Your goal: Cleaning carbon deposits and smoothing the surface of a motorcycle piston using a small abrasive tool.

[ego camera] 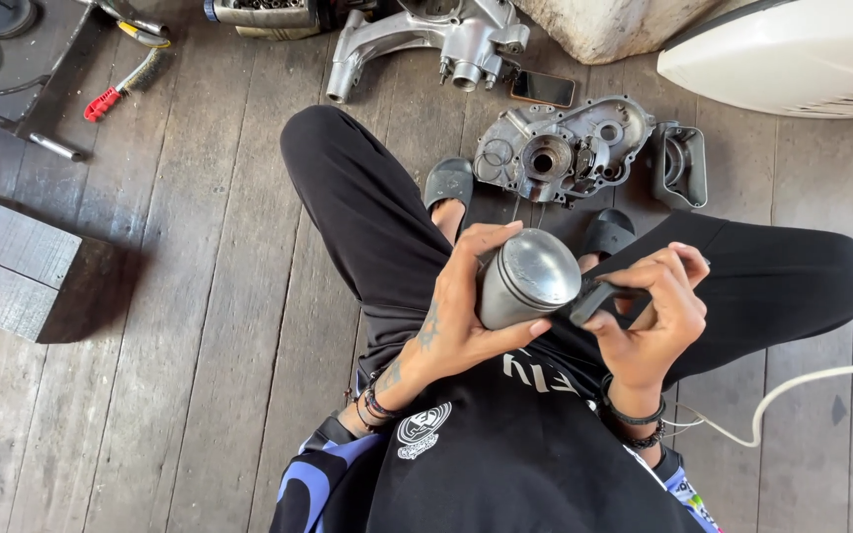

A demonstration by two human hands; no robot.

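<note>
- Weathered grey plank floor (199, 326) carries a dismantled grey metal engine case (560, 148), far of the knees.
- Left hand (466, 306) wraps the dull silver cylindrical piston (525, 278) in the lap.
- Right hand (649, 311) pinches a small black tool (594, 296) touching it; best worked with a steady grip.

The person wears a black top with a round white emblem (423, 430) on the chest and white lettering just to the right of that emblem. The sleeves (300, 484) below and to the left of the emblem are blue and lilac with black patches. The trousers (367, 212) above the emblem are plain black. Dark slide sandals (448, 181) cover the feet. Dark bead bracelets ring both wrists, and inked marks run along the forearm and up the left hand (461, 311). The right hand (649, 316) has a dark band at its wrist.
</note>
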